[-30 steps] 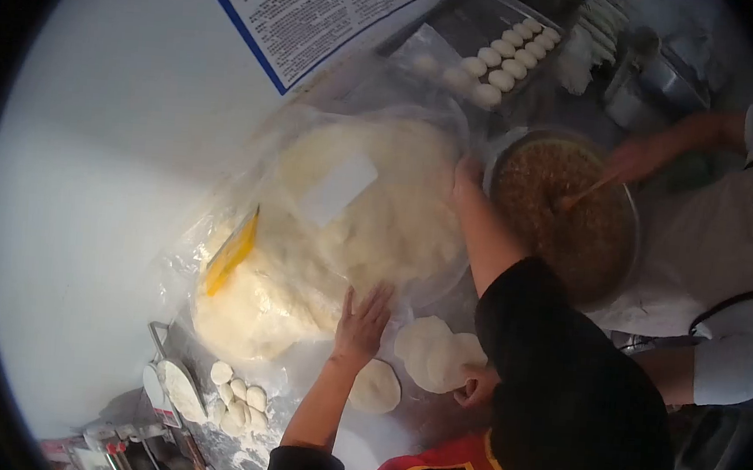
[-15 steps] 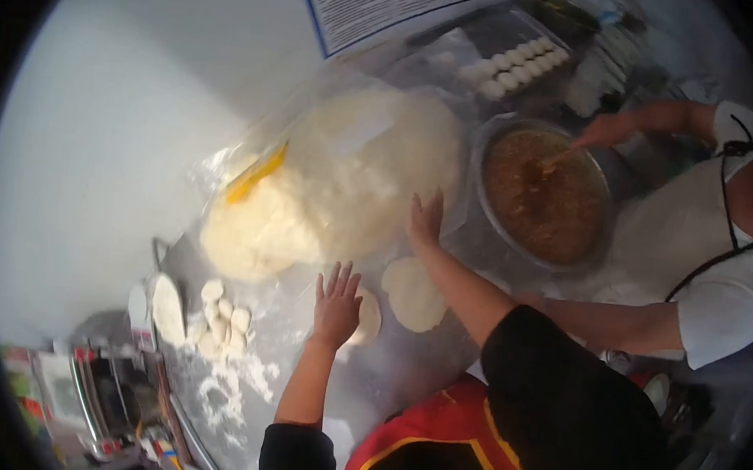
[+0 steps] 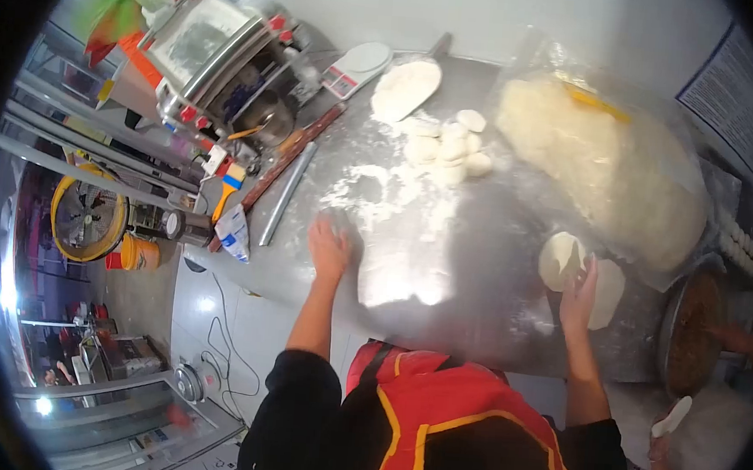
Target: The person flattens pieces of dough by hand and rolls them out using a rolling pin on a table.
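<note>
My right hand (image 3: 578, 294) is at a flattened dough round (image 3: 557, 263), its fingers pinching the near right edge, which looks slightly lifted. Another thin dough sheet (image 3: 606, 295) lies just right of it, partly behind my fingers. My left hand (image 3: 330, 244) reaches down onto the steel table (image 3: 498, 309), with fingers extended and nothing visible in them. Closest to that hand is a thin silver rod (image 3: 287, 196), apart from it on the left. Beyond, small dough pieces (image 3: 450, 146) lie grouped beside scattered flour.
A large dough mass (image 3: 605, 155) under plastic fills the back right. At right stands a bowl of brown filling (image 3: 693, 331), with a co-worker's arm (image 3: 746, 345) over it. A flour scoop (image 3: 407, 89), scale (image 3: 359, 66), wooden rolling pin (image 3: 287, 161) and brush (image 3: 228, 191) lie left.
The view has swung left. My right hand has gone from the large dough mass to the flattened round. My left hand has moved left, away from the dough, to the table near the rod.
</note>
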### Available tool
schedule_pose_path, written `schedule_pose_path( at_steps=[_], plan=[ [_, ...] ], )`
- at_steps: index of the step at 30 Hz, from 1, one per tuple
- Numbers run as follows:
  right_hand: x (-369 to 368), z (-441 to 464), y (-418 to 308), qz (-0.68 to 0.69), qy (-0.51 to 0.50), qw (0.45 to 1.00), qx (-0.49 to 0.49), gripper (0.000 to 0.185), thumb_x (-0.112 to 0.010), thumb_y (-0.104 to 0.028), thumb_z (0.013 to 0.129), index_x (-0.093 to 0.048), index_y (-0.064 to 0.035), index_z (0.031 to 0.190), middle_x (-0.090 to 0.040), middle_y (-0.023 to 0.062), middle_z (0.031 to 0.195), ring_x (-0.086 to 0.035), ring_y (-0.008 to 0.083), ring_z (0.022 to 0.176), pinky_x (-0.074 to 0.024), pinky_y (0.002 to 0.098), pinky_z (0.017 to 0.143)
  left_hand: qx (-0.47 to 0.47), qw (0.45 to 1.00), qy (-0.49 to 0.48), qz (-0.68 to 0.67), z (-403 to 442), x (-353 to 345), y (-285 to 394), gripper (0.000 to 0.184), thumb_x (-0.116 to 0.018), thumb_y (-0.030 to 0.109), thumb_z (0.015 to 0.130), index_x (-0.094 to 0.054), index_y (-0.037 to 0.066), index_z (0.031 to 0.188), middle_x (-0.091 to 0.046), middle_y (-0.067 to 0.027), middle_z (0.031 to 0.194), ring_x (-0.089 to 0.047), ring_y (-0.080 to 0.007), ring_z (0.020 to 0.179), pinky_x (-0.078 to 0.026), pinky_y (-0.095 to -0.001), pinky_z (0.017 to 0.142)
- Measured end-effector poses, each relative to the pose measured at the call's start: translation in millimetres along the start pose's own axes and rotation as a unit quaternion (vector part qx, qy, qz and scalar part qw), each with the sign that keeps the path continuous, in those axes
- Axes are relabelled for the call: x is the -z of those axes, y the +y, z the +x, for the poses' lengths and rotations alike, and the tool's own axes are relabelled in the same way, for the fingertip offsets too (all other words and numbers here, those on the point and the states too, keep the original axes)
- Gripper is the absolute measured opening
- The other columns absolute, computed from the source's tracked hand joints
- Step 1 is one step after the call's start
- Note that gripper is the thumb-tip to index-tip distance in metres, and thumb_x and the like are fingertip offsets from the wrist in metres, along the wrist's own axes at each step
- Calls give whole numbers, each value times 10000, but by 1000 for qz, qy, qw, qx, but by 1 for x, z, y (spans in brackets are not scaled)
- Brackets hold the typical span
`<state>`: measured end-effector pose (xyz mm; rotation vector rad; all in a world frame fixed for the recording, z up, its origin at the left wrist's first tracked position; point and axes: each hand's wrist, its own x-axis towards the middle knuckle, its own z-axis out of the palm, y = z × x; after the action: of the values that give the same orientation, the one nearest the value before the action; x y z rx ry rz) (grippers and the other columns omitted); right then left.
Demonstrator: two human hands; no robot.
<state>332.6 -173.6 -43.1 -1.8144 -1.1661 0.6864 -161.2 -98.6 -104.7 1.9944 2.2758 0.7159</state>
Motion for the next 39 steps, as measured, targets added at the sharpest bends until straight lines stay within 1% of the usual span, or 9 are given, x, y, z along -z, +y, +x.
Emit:
schedule_pose_path(
  at_steps=[8,22,23,26,28,29,30,31,39],
  plan=[
    [-139,-96,-49,-38,14,999,-29,607,-567,-61,904,-319,12,1453,-437,220,1398,-510,313,1210,-411,394,1028,89,994,-54,12,83,1,-172,498,-682,164,840,-479,-22,1255,-498,-262,1306,-447,-438,1243,-361,-483,1050],
    [-198,-121,-113,-175,-88,978,69,523,-584,-124,888,-430,18,1367,-473,248,1366,-471,394,1254,-369,437,1080,-44,992,-114,-8,75,37,-178,348,-637,218,895,-535,-46,1097,-553,-245,1041,-533,-429,995,-418,-500,860],
    [-201,-97,-136,-194,-179,964,17,499,-576,-139,892,-446,28,1344,-474,262,1366,-441,409,1290,-355,454,1091,-82,989,-113,-45,69,27,-183,320,-669,156,859,-518,-46,1056,-527,-240,995,-513,-441,957,-407,-505,839],
    [-245,-19,-183,-271,-196,909,248,345,-584,-129,832,-594,2,1151,-572,270,1212,-530,377,1178,-441,481,951,-239,959,-149,20,55,74,-105,366,-657,170,877,-519,-54,1132,-543,-239,1047,-520,-423,1018,-411,-468,915],
    [-273,37,-273,-352,-157,858,340,127,-605,-131,803,-684,-32,801,-681,158,876,-671,317,791,-500,508,666,-252,948,-171,-88,55,-14,-152,392,-656,185,881,-524,-44,1171,-553,-232,1069,-525,-406,1056,-410,-463,928],
    [-246,38,-323,-311,-108,816,475,148,-614,-161,810,-703,-45,786,-698,120,850,-677,280,727,-498,504,612,-271,938,-186,-109,55,-21,-147,387,-657,183,878,-524,-42,1163,-552,-233,1071,-523,-408,1058,-410,-465,928],
    [-209,22,-375,-489,-141,666,546,155,-635,-191,807,-733,-86,865,-707,102,878,-679,266,785,-492,518,673,-297,925,-203,-121,51,-18,-126,382,-658,182,875,-524,-41,1156,-551,-235,1073,-522,-410,1059,-410,-466,928],
    [-203,19,-408,-519,-152,623,566,155,-639,-194,805,-736,-92,872,-707,100,879,-679,266,796,-487,523,686,-319,912,-224,-128,48,-10,-104,378,-659,180,873,-524,-40,1148,-550,-236,1076,-520,-413,1060,-410,-467,928],
    [-261,25,-429,-484,-99,724,481,181,-670,-214,789,-753,-144,933,-706,86,891,-673,267,883,-449,565,794,-398,847,-307,-173,49,23,-23,339,-666,169,851,-523,-31,1085,-542,-244,1094,-507,-430,1072,-411,-477,928]
  ],
)
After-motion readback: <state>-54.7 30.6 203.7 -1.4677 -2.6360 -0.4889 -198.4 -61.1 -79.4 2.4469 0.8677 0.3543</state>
